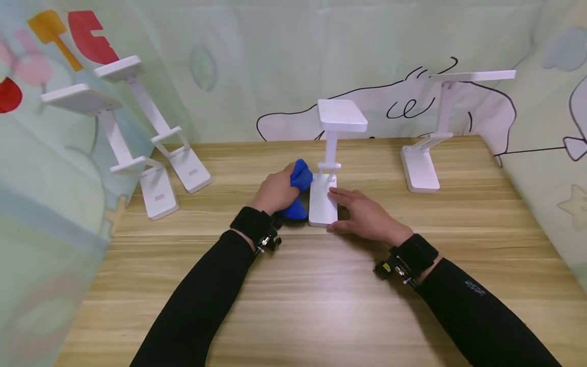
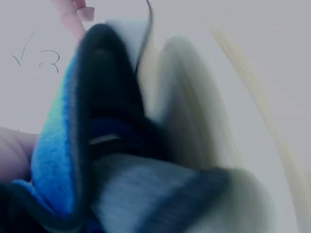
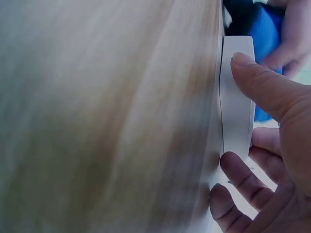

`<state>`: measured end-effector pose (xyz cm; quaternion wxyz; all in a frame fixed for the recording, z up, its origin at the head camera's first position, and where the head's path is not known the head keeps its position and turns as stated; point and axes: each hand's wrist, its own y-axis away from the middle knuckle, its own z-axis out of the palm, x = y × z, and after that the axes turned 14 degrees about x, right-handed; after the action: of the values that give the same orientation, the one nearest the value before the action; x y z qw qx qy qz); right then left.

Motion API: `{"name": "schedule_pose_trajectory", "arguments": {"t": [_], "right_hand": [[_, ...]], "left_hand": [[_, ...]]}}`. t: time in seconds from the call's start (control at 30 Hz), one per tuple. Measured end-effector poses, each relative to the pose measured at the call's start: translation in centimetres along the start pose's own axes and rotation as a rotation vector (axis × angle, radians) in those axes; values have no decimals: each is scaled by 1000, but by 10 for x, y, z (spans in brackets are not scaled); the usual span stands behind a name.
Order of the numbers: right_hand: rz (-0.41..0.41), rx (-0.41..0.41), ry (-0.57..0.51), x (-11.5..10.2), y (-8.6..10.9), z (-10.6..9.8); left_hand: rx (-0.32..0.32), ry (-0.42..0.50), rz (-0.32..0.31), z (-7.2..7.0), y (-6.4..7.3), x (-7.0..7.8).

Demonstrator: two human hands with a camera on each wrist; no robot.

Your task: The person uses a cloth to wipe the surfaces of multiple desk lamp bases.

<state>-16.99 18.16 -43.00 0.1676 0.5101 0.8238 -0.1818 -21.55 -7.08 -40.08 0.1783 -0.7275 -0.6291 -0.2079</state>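
A white folding desk lamp (image 1: 323, 206) stands upright in the middle of the table, its flat head (image 1: 341, 116) raised over the base. My left hand (image 1: 275, 191) grips a blue cloth (image 1: 301, 177) close against the left side of the base. In the left wrist view the cloth (image 2: 53, 150) appears folded, with a dark border and a grey underside. My right hand (image 1: 367, 216) holds the base from the right. The right wrist view shows its thumb (image 3: 262, 80) on the base's edge (image 3: 235, 111), with fingers around the corner.
Two more white lamps (image 1: 158, 193) (image 1: 190, 171) stand at the back left, and another lamp (image 1: 421, 171) at the back right. A printed curtain (image 1: 275, 61) hangs behind the wooden table (image 1: 293, 295) and along both sides.
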Motion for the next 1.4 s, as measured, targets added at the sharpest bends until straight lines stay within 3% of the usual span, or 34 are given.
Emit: {"name": "schedule_pose_trajectory", "arguments": {"t": [0.1, 0.23, 0.37, 0.67, 0.77, 0.87, 0.93, 1.0, 1.13, 1.2, 1.27, 1.4], "right_hand": [[-10, 1, -7, -1, -2, 2], [-7, -4, -7, -1, -3, 2], [3, -15, -11, -1, -2, 1], [11, -17, -29, 2, -1, -3], [13, -20, -25, 3, -1, -4], [4, -15, -21, 2, -2, -2], [2, -13, -22, 2, -2, 0], [-1, -11, -27, 2, -2, 0], [-12, -4, -21, 3, -2, -2], [-14, -1, -20, 2, -2, -3], [-14, 1, -22, 2, -3, -3], [-31, -2, -35, 2, -3, -2]], "left_hand": [[2, 16, 25, 9, 0, 2], [-38, -19, 126, 14, 13, 2], [-75, -51, 218, 11, 29, 1], [-229, 10, 310, 2, 63, -10], [-249, -7, 424, 5, 74, -8], [-237, -62, 530, 8, 84, -3], [-217, -83, 550, 7, 89, 0], [-172, -93, 509, 3, 91, 1], [-11, -75, 396, -9, 87, 1], [39, -64, 365, -13, 83, 1], [31, -74, 392, -11, 78, 2], [-38, -126, 510, 2, 70, 7]]}}
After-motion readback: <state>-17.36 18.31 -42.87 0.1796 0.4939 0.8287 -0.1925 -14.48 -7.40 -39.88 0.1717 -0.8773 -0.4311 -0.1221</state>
